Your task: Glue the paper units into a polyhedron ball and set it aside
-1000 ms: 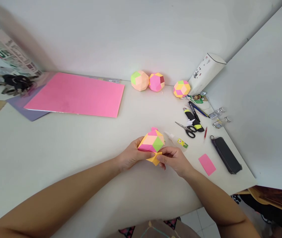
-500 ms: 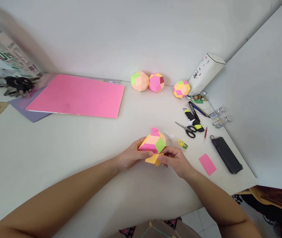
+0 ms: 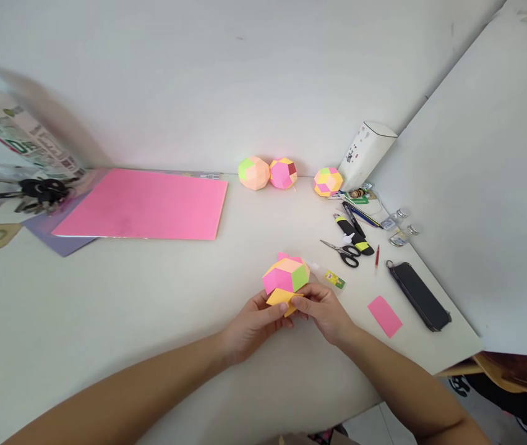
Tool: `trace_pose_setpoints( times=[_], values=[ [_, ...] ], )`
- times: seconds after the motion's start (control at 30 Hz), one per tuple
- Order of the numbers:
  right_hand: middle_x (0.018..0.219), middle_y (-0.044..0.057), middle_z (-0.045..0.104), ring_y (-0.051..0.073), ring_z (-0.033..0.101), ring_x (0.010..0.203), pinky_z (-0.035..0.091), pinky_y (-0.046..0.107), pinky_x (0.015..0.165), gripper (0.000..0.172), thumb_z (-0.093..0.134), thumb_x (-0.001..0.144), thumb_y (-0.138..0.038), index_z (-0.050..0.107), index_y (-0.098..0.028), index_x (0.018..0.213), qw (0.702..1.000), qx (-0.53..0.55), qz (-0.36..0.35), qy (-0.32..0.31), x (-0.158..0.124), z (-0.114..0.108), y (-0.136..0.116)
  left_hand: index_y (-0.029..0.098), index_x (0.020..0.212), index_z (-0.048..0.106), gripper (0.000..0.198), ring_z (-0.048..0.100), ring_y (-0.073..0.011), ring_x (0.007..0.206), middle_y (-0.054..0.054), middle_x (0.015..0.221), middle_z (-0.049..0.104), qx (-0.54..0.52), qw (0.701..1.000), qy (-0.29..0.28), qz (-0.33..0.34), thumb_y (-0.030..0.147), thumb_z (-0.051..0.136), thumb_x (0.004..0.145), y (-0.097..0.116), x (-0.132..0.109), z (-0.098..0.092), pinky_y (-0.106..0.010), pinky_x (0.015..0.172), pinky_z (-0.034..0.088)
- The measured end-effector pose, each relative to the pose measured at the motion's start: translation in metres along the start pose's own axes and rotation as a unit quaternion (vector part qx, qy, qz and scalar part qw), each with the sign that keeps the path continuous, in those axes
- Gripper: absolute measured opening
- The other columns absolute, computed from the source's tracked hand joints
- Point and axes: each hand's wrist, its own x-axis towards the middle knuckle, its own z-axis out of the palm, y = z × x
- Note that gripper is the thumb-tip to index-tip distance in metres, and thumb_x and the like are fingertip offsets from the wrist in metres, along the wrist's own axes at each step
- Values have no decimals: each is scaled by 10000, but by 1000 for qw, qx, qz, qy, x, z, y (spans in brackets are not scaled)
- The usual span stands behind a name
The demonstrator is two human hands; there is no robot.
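Both hands hold a many-sided paper ball (image 3: 286,274) with pink, peach, green and orange faces, just above the white table. A folded orange paper flap (image 3: 280,297) juts from its near side. My left hand (image 3: 257,318) is closed, its thumb pressed on the flap and its fingers underneath. My right hand (image 3: 323,307) pinches the flap's right part between thumb and fingers. Where the fingers pass behind the paper, they are hidden. Close behind the ball lies a glue bottle (image 3: 331,277) with a yellow-green label.
Pink sheets (image 3: 147,207) lie at the left beside keys (image 3: 43,191). Several finished paper balls (image 3: 254,173) stand along the wall. Scissors (image 3: 344,251), a box cutter (image 3: 355,235), a pink paper slip (image 3: 385,316) and a black case (image 3: 420,296) lie at the right.
My left thumb has moved from the ball's pink face down onto the orange flap. The ball has tilted slightly, and the camera view has shifted.
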Motion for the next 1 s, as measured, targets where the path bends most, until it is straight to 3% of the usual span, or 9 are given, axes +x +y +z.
trace_pose_setpoints(
  times=[0.2,0.4,0.8,0.93,1.0],
  values=[
    [667,-15,580,90,467,563,354,242,529,229,749,677,-379,632,-183,686,999,-38,-2,-6,-1,1,0,181,885,671,185,564,-162,799,-37,862,644,77,994,79,13,295,699,741,3,0,0,-321,783,436],
    [774,-5,546,105,483,663,373,233,556,201,755,671,-358,642,-193,670,1000,-23,-14,-7,0,3,1,185,858,665,174,566,-201,905,-43,883,647,129,988,83,28,322,678,751,4,-1,0,-356,887,424],
    [955,20,547,107,498,688,402,234,545,200,785,606,-349,670,-186,613,999,-23,-5,23,-3,9,4,195,909,658,216,578,-228,850,-55,874,653,240,966,97,25,358,640,768,5,-3,1,-350,797,461],
    [968,25,547,105,509,683,416,227,533,262,738,663,-416,629,-177,662,998,-64,-1,1,-6,8,3,191,935,658,231,590,-219,860,-52,900,665,220,970,104,9,335,666,754,4,-3,-4,-337,797,466],
    [963,33,562,115,518,687,430,239,539,252,680,727,-430,622,-186,713,990,-134,-36,-4,-8,6,-1,185,991,645,294,598,-234,914,-60,952,669,167,978,121,6,320,689,733,7,-1,-8,-355,840,461]
  ],
)
